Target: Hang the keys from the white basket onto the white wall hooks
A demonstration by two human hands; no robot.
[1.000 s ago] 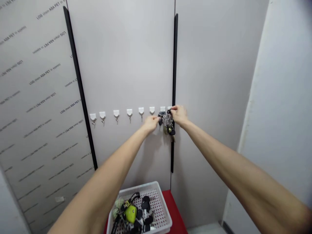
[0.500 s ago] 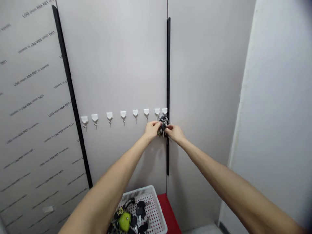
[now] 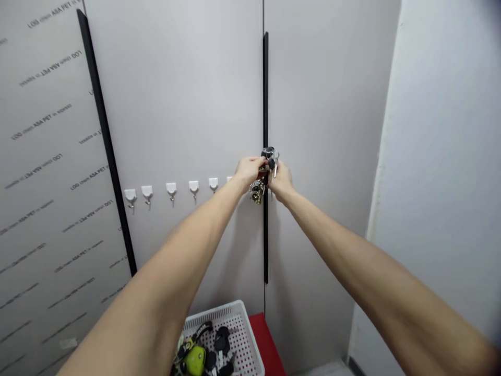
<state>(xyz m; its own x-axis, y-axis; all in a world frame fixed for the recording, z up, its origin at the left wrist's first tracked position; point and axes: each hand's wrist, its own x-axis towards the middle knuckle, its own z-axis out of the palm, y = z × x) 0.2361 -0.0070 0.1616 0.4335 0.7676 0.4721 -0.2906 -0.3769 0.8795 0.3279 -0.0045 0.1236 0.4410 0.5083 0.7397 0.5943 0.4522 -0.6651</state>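
Note:
My left hand (image 3: 249, 169) is closed on a bunch of keys (image 3: 269, 153) with black heads, lifted in front of the black door handle strip. Beside it my right hand (image 3: 282, 180) has its fingers closed at the same bunch, partly behind the keys. Just below the hands hang more brass and silver keys (image 3: 257, 193); whether they belong to the same bunch I cannot tell. A row of white wall hooks (image 3: 171, 190) runs leftward along the panel. The hooks at the right end are hidden behind my hands and left forearm.
Below stands a white perforated basket (image 3: 250, 334) with several keys (image 3: 222, 339) and a yellow-green item (image 3: 194, 360) inside. It rests on a red surface (image 3: 268, 344). Long black handle strips (image 3: 105, 136) run down the panels, and a white wall (image 3: 442, 156) bounds the right side.
Both hands have moved up with the keys, from hook height to above the hook row. The hooks at the right end have become covered. The view has shifted slightly.

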